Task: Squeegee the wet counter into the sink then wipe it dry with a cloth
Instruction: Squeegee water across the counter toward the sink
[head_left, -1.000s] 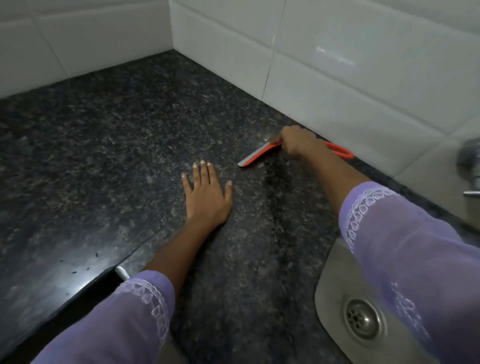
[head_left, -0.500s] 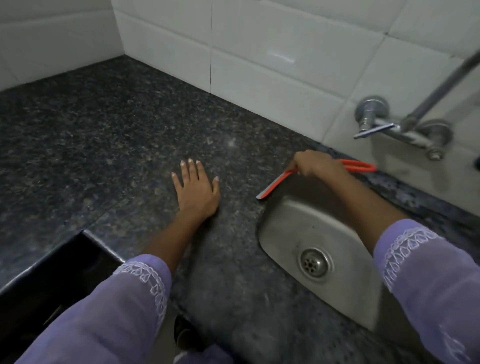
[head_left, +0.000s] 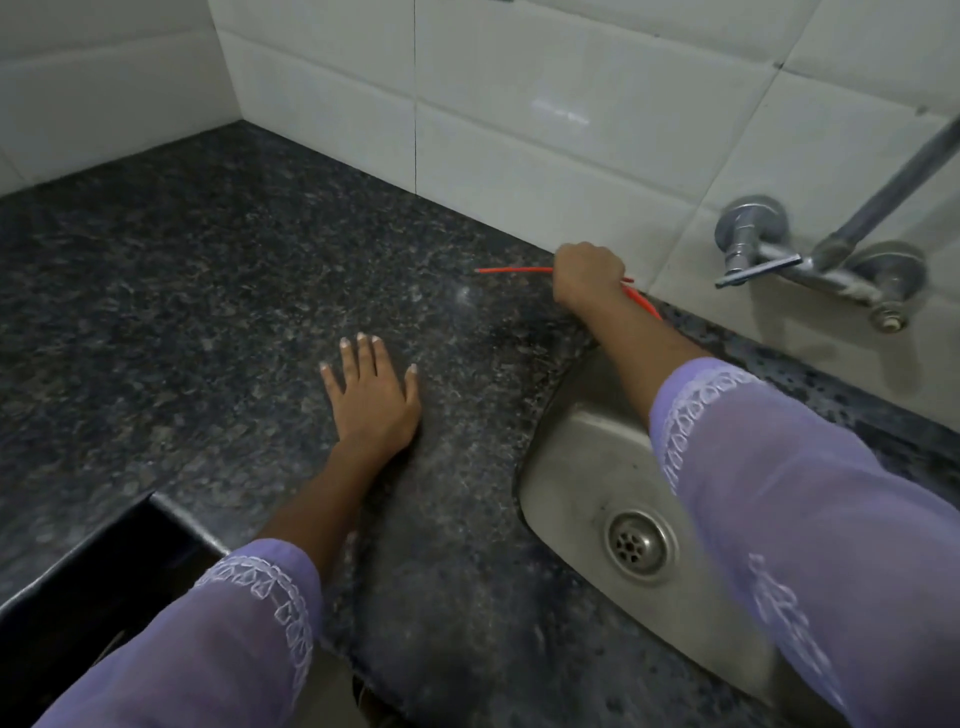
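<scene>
My right hand (head_left: 587, 278) is closed around an orange squeegee (head_left: 511, 270) near the tiled back wall, just left of the sink. The squeegee's thin blade edge sticks out to the left of my fist, close above the dark speckled granite counter (head_left: 234, 291); its handle shows orange behind my wrist. My left hand (head_left: 371, 389) lies flat, fingers spread, on the counter left of the steel sink (head_left: 587, 467). The sink's drain (head_left: 636, 540) is visible. No cloth is in sight.
A metal wall tap (head_left: 769, 260) with a long spout juts out above the sink at right. White tiles form the back and left walls, meeting in a corner. A dark opening (head_left: 78, 587) cuts into the counter's front edge at lower left.
My right hand has carried the squeegee from the sink's rim back up and left toward the wall. The blade now points left. My left hand stays flat.
</scene>
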